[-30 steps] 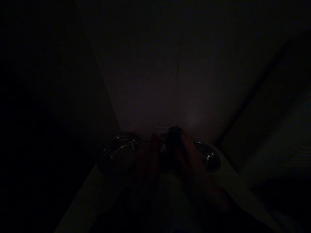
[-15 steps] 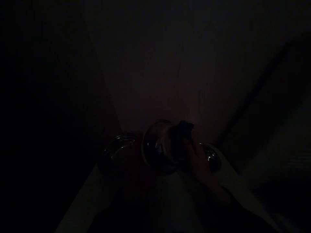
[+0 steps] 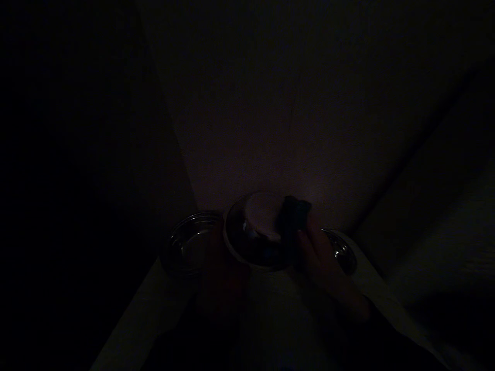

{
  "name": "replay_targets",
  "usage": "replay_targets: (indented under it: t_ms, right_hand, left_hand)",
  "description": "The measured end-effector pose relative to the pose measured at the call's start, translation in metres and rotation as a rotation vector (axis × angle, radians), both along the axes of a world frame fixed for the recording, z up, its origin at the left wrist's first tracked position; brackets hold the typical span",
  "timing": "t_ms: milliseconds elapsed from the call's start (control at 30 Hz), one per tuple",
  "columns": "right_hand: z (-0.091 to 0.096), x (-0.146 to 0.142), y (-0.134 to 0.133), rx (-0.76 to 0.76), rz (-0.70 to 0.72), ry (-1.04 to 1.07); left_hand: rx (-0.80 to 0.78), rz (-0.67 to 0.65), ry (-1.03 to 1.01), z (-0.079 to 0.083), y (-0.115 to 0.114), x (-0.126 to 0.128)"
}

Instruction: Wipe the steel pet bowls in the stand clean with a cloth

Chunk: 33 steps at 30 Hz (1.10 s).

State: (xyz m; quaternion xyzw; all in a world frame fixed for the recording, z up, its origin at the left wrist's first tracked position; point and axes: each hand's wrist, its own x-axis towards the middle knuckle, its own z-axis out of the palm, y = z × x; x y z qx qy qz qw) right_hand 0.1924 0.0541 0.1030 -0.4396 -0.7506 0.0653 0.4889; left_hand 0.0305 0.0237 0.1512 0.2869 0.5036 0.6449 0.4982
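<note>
Two hands hold a metal bowl and a dark cloth.

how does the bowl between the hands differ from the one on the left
The middle bowl is held in the left hand; the left bowl rests on the table. The middle bowl seems to show its underside, the left bowl its inside. Both look round and shiny.

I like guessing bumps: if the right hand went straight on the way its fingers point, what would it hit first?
Past its dark cloth, the right hand would probably meet the shiny middle bowl, or else the wall behind. It's too dark to judge depth.
</note>
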Motion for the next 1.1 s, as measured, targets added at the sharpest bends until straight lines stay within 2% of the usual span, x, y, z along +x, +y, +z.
replay_targets:
  t_ms: [100,200,267,433,567,733,867,1000,1100]
  right_hand:
    - [0.001,0.011,0.005,0.0,0.046,-0.033]
    - [0.007,0.012,0.002,0.041,0.11,-0.142]
    - [0.011,0.007,-0.002,0.109,0.159,-0.227]
    - [0.016,0.003,-0.003,0.25,0.211,-0.442]
    - [0.019,0.02,0.003,0.214,0.263,-0.466]
    - [0.024,0.034,0.001,0.202,0.233,-0.49]
    - [0.029,0.025,-0.004,0.26,0.228,-0.552]
    - [0.029,0.008,-0.009,0.34,0.182,-0.609]
    - [0.029,0.001,-0.012,0.334,0.168,-0.637]
  left_hand:
    - [0.038,-0.001,-0.097,-0.001,0.002,-0.002]
    - [0.083,-0.036,-0.332,-0.002,0.003,-0.003]
    - [0.105,-0.083,-0.471,-0.002,0.003,-0.002]
    - [0.127,-0.202,-0.617,-0.001,0.007,0.005]
    - [0.141,-0.199,-0.613,-0.004,0.009,0.003]
    - [0.16,-0.168,-0.552,-0.011,0.008,-0.004]
    - [0.154,-0.248,-0.513,-0.01,0.011,0.003]
    - [0.137,-0.275,-0.514,-0.011,0.013,0.011]
    - [0.123,-0.286,-0.506,-0.013,0.013,0.012]
